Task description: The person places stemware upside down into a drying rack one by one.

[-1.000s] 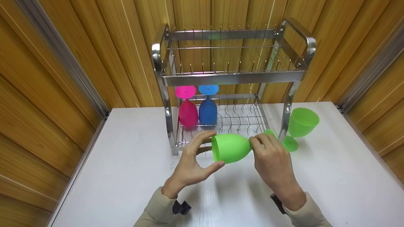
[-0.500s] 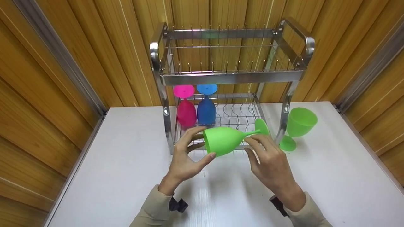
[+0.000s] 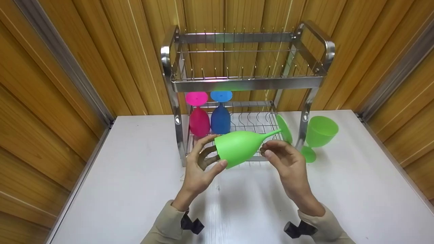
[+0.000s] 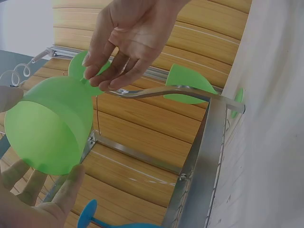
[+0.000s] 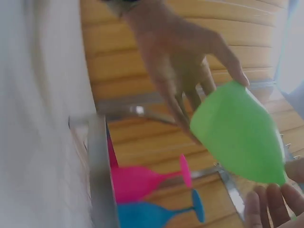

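Note:
A green plastic goblet (image 3: 239,147) is held on its side above the table, mouth toward the left, stem and foot tilted up to the right. My left hand (image 3: 200,171) grips its bowl at the rim, thumb below and fingers above. My right hand (image 3: 288,166) is just below the stem with loosely bent fingers and nothing between them; in the right wrist view its fingertips (image 5: 275,199) are close to the narrow end of the bowl. Upside down on the rack's lower shelf stand a pink goblet (image 3: 199,122) and a blue goblet (image 3: 221,118), side by side.
The two-tier metal dish rack (image 3: 249,84) stands against the wood-panelled wall (image 3: 135,67). Its upper tier has upright wire prongs. Beside its right leg, a second green goblet (image 3: 322,132) stands upright on the white table (image 3: 142,176).
The goblet's foot has swung upward and its mouth shifted slightly left, with the left hand still gripping the rim. My right hand has let go of the stem and turned, thumb now showing.

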Tool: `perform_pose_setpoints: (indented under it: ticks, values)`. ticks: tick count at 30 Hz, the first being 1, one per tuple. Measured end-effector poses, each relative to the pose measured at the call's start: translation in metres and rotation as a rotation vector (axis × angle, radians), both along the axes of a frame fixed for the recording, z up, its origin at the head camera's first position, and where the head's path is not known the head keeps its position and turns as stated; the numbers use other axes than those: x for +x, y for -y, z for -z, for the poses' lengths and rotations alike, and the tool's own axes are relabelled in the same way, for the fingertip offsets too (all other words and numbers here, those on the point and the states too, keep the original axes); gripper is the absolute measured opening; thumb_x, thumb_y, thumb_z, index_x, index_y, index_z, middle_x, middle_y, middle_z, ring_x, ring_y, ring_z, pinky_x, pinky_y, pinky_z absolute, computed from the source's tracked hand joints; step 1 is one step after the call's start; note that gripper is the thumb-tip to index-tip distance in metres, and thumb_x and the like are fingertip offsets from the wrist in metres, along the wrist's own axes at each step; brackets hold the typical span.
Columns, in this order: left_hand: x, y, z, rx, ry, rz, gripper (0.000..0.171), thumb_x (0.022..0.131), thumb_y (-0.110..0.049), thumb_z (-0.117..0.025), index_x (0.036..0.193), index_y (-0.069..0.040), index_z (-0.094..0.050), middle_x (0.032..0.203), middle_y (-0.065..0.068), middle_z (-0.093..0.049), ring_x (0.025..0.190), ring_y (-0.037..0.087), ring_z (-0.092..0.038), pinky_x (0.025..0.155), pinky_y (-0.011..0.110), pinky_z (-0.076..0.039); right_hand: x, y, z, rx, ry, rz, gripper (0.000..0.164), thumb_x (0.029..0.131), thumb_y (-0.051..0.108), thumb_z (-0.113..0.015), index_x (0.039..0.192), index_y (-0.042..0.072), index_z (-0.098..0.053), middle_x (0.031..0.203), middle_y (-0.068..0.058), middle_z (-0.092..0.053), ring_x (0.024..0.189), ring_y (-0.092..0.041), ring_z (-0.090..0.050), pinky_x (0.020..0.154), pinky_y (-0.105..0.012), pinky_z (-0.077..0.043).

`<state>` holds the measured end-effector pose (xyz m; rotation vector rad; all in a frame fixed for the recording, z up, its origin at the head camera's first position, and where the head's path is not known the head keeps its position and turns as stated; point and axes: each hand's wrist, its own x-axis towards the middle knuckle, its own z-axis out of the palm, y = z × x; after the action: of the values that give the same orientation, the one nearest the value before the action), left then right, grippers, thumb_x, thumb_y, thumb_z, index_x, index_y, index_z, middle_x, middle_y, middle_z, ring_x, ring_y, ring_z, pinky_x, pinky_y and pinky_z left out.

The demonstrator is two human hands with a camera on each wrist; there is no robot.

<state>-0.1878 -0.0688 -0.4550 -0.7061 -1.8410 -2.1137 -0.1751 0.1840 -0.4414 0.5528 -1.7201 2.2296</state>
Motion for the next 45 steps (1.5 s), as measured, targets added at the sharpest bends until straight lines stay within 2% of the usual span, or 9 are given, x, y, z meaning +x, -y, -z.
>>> perform_pose_setpoints:
  ticks: [4, 7, 13, 18, 23, 30, 36, 40, 45]
  values:
    - [0.003, -0.006, 0.003, 0.036, 0.029, 0.049, 0.071, 0.088, -0.011, -0.080, 0.151, 0.002, -0.049, 0.148, 0.024, -0.050, 0.126, 0.040, -0.066, 0.100, 0.049, -0.062, -0.001, 0.004, 0.003, -0.206, 0.094, -0.074, 0.029, 0.104, -0.010, -0.056, 0.128, 0.003, -0.067, 0.125, -0.006, -0.069, 0.115, -0.020, -0.071, 0.108, -0.038, -0.059]
    - [0.006, -0.010, 0.004, 0.037, 0.045, 0.069, 0.072, 0.088, -0.012, -0.080, 0.152, 0.002, -0.048, 0.148, 0.025, -0.049, 0.127, 0.040, -0.066, 0.101, 0.049, -0.062, -0.002, 0.005, 0.005, -0.324, 0.125, -0.132, 0.035, 0.107, -0.006, -0.052, 0.132, 0.012, -0.069, 0.131, -0.001, -0.070, 0.117, -0.018, -0.070, 0.112, -0.037, -0.056]
    - [0.008, -0.014, 0.007, 0.044, 0.061, 0.113, 0.074, 0.089, -0.016, -0.081, 0.152, 0.004, -0.046, 0.146, 0.027, -0.049, 0.125, 0.041, -0.066, 0.100, 0.048, -0.062, -0.002, 0.003, 0.008, -0.484, 0.140, -0.243, 0.035, 0.111, 0.000, -0.050, 0.128, 0.017, -0.075, 0.136, 0.003, -0.070, 0.126, -0.017, -0.066, 0.122, -0.034, -0.046]
    - [0.009, -0.015, 0.008, 0.037, 0.079, 0.131, 0.074, 0.090, -0.015, -0.080, 0.153, 0.002, -0.045, 0.147, 0.026, -0.048, 0.125, 0.039, -0.066, 0.101, 0.048, -0.062, 0.000, 0.003, 0.009, -0.518, 0.141, -0.259, 0.036, 0.111, 0.001, -0.050, 0.129, 0.018, -0.076, 0.143, 0.002, -0.068, 0.135, -0.018, -0.062, 0.126, -0.035, -0.041]
    - [0.010, -0.014, 0.008, 0.036, 0.096, 0.146, 0.073, 0.091, -0.015, -0.079, 0.153, 0.001, -0.045, 0.148, 0.026, -0.047, 0.127, 0.039, -0.065, 0.102, 0.048, -0.062, -0.001, 0.003, 0.009, -0.533, 0.131, -0.251, 0.035, 0.110, 0.000, -0.050, 0.127, 0.016, -0.077, 0.136, 0.001, -0.071, 0.132, -0.018, -0.064, 0.125, -0.035, -0.043]
    - [0.007, -0.012, 0.008, -0.022, 0.105, 0.132, 0.072, 0.091, -0.018, -0.079, 0.153, -0.003, -0.046, 0.151, 0.022, -0.048, 0.130, 0.038, -0.065, 0.105, 0.047, -0.060, -0.002, 0.003, 0.007, -0.480, 0.168, -0.165, 0.034, 0.110, -0.001, -0.053, 0.126, 0.016, -0.077, 0.135, 0.002, -0.073, 0.130, -0.017, -0.065, 0.122, -0.035, -0.046]
    - [0.001, -0.002, 0.006, -0.174, 0.045, 0.012, 0.069, 0.091, -0.022, -0.080, 0.151, -0.007, -0.051, 0.153, 0.016, -0.054, 0.135, 0.039, -0.063, 0.109, 0.043, -0.058, -0.006, 0.003, 0.002, -0.360, 0.077, -0.024, 0.029, 0.107, -0.006, -0.055, 0.123, 0.008, -0.075, 0.120, -0.002, -0.074, 0.119, -0.016, -0.068, 0.116, -0.037, -0.053]
    - [-0.006, 0.009, 0.004, -0.261, -0.009, -0.132, 0.064, 0.090, -0.018, -0.084, 0.146, -0.007, -0.056, 0.147, 0.013, -0.060, 0.132, 0.037, -0.066, 0.105, 0.041, -0.060, -0.015, 0.000, 0.002, -0.287, -0.004, 0.066, 0.031, 0.104, -0.010, -0.056, 0.127, 0.003, -0.072, 0.115, -0.006, -0.075, 0.113, -0.017, -0.070, 0.109, -0.034, -0.058]
    - [-0.016, 0.026, -0.001, -0.304, -0.073, -0.339, 0.055, 0.089, -0.012, -0.086, 0.139, -0.005, -0.062, 0.135, 0.011, -0.067, 0.122, 0.029, -0.071, 0.098, 0.040, -0.064, -0.035, -0.004, 0.003, -0.208, -0.029, 0.157, 0.033, 0.101, -0.011, -0.062, 0.128, 0.005, -0.071, 0.111, -0.004, -0.076, 0.109, -0.015, -0.073, 0.106, -0.030, -0.059]
